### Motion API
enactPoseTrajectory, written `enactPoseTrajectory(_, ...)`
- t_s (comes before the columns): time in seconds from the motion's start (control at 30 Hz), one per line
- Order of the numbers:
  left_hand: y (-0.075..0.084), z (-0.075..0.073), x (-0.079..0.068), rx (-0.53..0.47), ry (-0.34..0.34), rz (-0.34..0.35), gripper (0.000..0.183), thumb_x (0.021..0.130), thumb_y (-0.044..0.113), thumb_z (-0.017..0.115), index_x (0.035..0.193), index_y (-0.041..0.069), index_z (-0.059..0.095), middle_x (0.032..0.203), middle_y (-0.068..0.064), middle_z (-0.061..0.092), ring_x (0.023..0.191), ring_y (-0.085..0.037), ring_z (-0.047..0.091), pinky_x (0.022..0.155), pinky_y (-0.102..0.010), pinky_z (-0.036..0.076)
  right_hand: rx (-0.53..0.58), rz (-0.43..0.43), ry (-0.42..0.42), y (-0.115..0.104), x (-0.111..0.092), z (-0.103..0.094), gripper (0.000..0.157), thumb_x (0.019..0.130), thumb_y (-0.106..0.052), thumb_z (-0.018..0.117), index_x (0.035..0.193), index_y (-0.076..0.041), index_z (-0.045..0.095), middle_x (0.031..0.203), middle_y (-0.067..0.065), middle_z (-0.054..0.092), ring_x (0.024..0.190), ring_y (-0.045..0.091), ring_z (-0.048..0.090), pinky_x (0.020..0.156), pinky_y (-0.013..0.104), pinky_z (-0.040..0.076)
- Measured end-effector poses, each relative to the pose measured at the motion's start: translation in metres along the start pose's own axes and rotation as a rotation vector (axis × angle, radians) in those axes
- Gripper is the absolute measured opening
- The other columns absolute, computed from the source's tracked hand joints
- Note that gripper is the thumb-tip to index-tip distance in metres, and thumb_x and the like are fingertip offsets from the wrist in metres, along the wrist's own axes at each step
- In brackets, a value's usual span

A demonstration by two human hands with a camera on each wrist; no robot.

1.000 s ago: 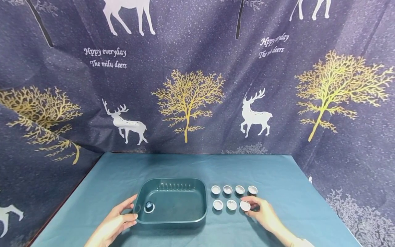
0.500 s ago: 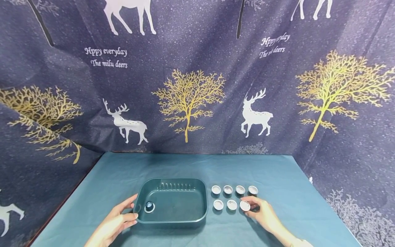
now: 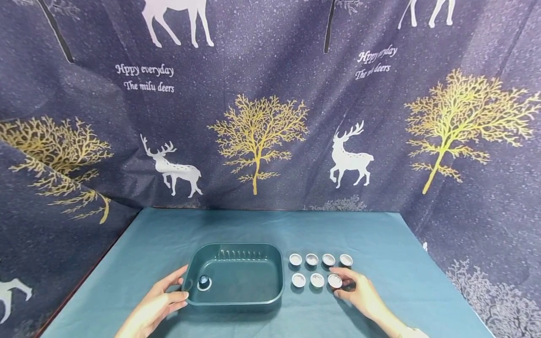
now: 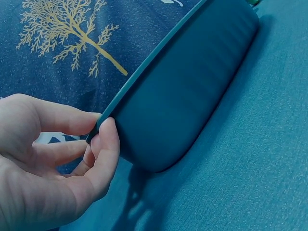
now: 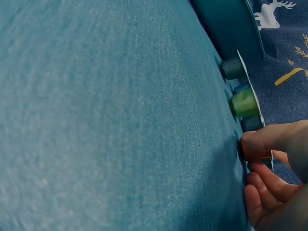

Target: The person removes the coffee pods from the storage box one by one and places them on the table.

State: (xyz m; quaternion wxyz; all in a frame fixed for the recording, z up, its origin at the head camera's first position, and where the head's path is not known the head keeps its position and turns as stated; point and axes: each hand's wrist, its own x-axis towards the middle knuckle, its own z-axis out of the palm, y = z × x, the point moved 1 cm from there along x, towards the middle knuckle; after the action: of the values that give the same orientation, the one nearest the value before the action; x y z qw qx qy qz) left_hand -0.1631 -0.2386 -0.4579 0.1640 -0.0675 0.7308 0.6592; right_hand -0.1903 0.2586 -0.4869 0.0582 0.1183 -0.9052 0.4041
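A dark green rectangular tub (image 3: 241, 300) stands on the table; in the left wrist view, my left hand (image 4: 62, 159) pinches its rim (image 4: 144, 72) at the near corner. To its right, several coffee capsules with pale lids sit in two rows, lids up. My right hand (image 3: 359, 291) holds the front row's rightmost capsule (image 3: 335, 281), which looks orange-brown in the right wrist view and sits at table level. A green capsule (image 5: 244, 103) and a dark one (image 5: 233, 69) are beside it there. Inside the tub's left end is a dark blue capsule (image 3: 204, 280), pale rim down.
The back row of capsules (image 3: 312, 259) lies just beyond the front row. Blue-green cloth (image 3: 363, 234) covers the table. Behind it hangs a dark curtain (image 3: 296, 164) printed with deer and trees.
My right hand's thumb and the capsule it holds have shifted very slightly. The left hand and tub stay in place.
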Motion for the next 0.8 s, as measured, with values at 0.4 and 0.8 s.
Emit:
enactPoseTrajectory(0.4,0.001,0.001,0.001,0.003,0.013,-0.006,0.077,0.092,0.0,0.058,0.157,-0.001,0.017,0.128,-0.017,0.025,0.104,-0.019,0.057,0.091,-0.04,0.055,0.039,0.024,-0.01,-0.001,-0.003,-0.003,0.072,0.072,-0.018,0.087,0.137,-0.012,0.057,0.111,0.01,0.069,0.089,0.005,0.063,0.07,0.022,0.054)
enactPoseTrajectory(0.8,0.0,0.002,0.001,-0.001,0.03,-0.004,0.076,0.092,-0.001,0.058,0.157,0.0,0.018,0.126,-0.016,0.025,0.102,-0.019,0.057,0.089,-0.039,0.055,0.006,0.014,0.031,-0.013,-0.005,-0.012,0.084,0.068,-0.025,0.089,0.143,-0.013,0.052,0.124,0.014,0.067,0.098,0.019,0.065,0.073,0.025,0.055)
